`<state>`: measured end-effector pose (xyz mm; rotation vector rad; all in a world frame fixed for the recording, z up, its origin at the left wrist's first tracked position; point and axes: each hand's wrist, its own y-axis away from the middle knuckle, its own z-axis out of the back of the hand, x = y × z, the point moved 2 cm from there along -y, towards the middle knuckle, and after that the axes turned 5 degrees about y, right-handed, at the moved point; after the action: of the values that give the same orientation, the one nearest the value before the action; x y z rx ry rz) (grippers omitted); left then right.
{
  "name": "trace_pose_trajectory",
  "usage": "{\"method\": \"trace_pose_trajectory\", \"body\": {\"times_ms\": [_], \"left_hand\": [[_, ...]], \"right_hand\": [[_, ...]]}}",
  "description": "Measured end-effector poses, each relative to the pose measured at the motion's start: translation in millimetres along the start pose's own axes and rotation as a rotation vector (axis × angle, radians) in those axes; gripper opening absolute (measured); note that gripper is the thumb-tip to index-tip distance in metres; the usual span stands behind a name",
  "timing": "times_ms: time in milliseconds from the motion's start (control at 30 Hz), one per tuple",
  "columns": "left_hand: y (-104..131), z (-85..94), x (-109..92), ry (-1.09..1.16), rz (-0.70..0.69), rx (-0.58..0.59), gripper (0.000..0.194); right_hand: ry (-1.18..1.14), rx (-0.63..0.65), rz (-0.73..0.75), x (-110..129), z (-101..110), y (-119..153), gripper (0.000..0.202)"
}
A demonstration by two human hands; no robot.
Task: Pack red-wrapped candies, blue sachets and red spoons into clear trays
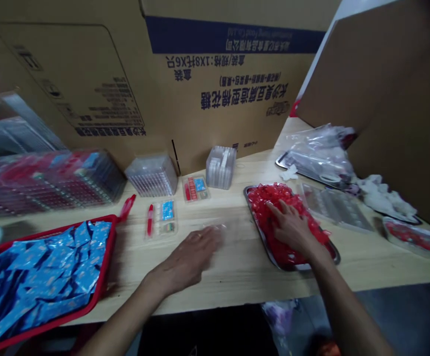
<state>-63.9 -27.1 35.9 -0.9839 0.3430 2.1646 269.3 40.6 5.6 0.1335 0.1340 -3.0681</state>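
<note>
My right hand (292, 227) reaches into a metal tray (270, 257) heaped with red, shiny plastic-wrapped pieces (274, 195). Its fingers are stretched apart and touch the pile. Over the middle of the table is my left hand (194, 252), smeared by motion. Something thin and clear seems to be by its fingertips, but I cannot make out whether the hand holds it. Left of that hand lies a clear blister tray (159, 220) with a red stick, a blue packet and a small greenish piece. A similar filled blister tray (195, 189) lies behind it.
A red basket (113, 232) of blue packets (59, 262) stands at left. Behind are filled trays in a long row (44, 183) and two clear tray stacks (151, 175) (221, 167). Large cartons (215, 123) wall the back. Clear plastic packaging (319, 151) lies at right.
</note>
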Motion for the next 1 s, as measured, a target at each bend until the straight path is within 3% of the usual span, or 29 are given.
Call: {"method": "trace_pose_trajectory", "body": {"times_ms": [67, 133, 233, 367, 500, 600, 700, 800, 900, 1000], "left_hand": [[-1.1, -14.1, 6.8, -0.262, -0.052, 0.208, 0.072], [-1.4, -24.7, 12.1, -0.393, -0.089, 0.279, 0.072], [-7.0, -35.8, 8.4, -0.464, -0.092, 0.106, 0.052], [-23.2, -56.9, -7.4, -0.514, 0.028, -0.117, 0.063], [-24.5, -67.1, -1.4, -0.552, 0.043, -0.108, 0.04], [-6.4, -55.7, 18.5, -0.509, -0.086, -0.058, 0.048], [11.2, -35.1, 31.1, -0.408, -0.18, -0.133, 0.05], [5.1, -18.2, 22.0, -0.204, -0.128, -0.301, 0.037], [-30.2, -14.1, 1.1, 0.17, 0.094, -0.482, 0.022], [-77.6, -22.9, -5.3, 0.658, 0.322, -0.54, 0.037]], "right_hand": [[0.042, 0.047, -0.033, 15.6, 4.9, 1.4, 0.064], [0.035, 0.062, -0.05, 18.5, 9.5, -0.1, 0.058], [0.002, 0.077, -0.07, 14.5, 12.9, -4.9, 0.046], [-0.031, 0.039, -0.119, 14.6, 9.7, -9.0, 0.037], [-0.136, -0.05, -0.061, 7.2, 0.5, -13.8, 0.025], [-0.437, -0.157, -0.116, -16.6, -5.3, -19.9, 0.016], [-0.895, -0.242, -0.235, -41.4, -6.3, -23.8, 0.012], [-1.099, -0.271, -0.247, -38.8, -0.5, -23.8, 0.022], [-1.324, -0.214, -0.142, 2.2, 5.2, -23.9, 0.03], [-1.546, -0.066, 0.074, 63.1, 4.9, -25.0, 0.025]]}}
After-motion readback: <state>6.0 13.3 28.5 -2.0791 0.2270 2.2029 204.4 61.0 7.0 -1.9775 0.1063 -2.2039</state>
